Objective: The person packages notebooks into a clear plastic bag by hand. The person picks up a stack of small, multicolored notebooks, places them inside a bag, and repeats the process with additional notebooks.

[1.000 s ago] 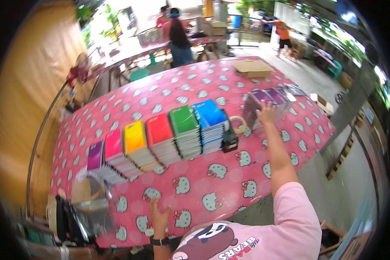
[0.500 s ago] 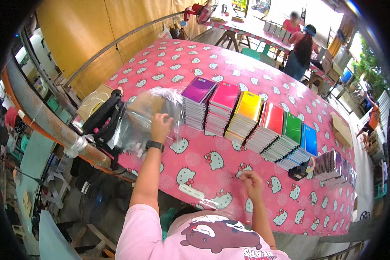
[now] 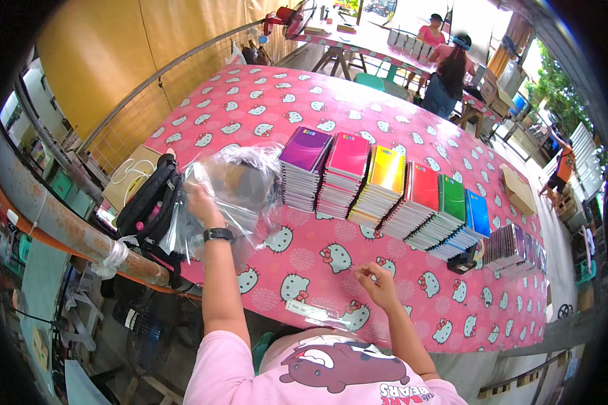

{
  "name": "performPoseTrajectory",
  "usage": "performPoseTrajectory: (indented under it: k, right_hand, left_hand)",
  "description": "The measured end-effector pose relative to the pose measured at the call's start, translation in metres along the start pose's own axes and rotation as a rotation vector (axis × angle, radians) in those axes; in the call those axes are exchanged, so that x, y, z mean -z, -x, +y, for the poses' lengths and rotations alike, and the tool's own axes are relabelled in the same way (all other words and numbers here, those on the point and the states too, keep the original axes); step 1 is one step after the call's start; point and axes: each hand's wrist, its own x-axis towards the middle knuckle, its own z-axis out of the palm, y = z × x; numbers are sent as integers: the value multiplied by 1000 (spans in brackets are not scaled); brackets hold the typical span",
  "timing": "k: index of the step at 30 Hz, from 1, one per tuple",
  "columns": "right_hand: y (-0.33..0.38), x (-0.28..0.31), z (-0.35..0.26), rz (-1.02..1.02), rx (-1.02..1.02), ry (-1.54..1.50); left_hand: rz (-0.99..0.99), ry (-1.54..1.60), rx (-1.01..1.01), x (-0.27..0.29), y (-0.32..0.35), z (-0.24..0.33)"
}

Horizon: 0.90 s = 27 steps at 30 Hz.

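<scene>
The left hand (image 3: 201, 202) has moved leftward over the clear plastic (image 3: 244, 185) since the earlier frame. Nearest, the right hand (image 3: 382, 286) is over the pink table (image 3: 412, 304), fingers curled; whether their tips meet, I cannot tell. Farther, the left hand's blurred fingers are at the plastic, grip unclear, between a black bag (image 3: 150, 202) and notebook stacks (image 3: 387, 170). Beyond, two people (image 3: 444, 88) are at another table (image 3: 365, 42).

Left hand (image 3: 203, 202), blurred, is at the clear plastic (image 3: 246, 196); closure of its grip cannot be determined. Right hand (image 3: 378, 283) is over the pink patterned surface (image 3: 250, 101), fingers bent. Six spiral-notebook stacks (image 3: 386, 170), purple through blue, stand in a row.
</scene>
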Motion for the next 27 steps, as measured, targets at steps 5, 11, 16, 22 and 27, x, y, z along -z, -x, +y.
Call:
performPoseTrajectory:
  k: [5,11,16,22,27]
  right_hand:
    - [-7,-1,-22,376,200,38]
    - [3,4,-29,-14,309,262]
    - [53,24,96,4,-63,780]
    - [71,29,111,-33,57,975]
    - [68,46,107,-243,111,918]
  left_hand:
    - [-455,378,-379,-14,121,125]
    - [-1430,388,-509,51,341,116]
    - [-1524,340,-394,49,332,110]
    - [-1234,-601,-419,27,295,77]
    - [-1251,-400,-502,51,294,99]
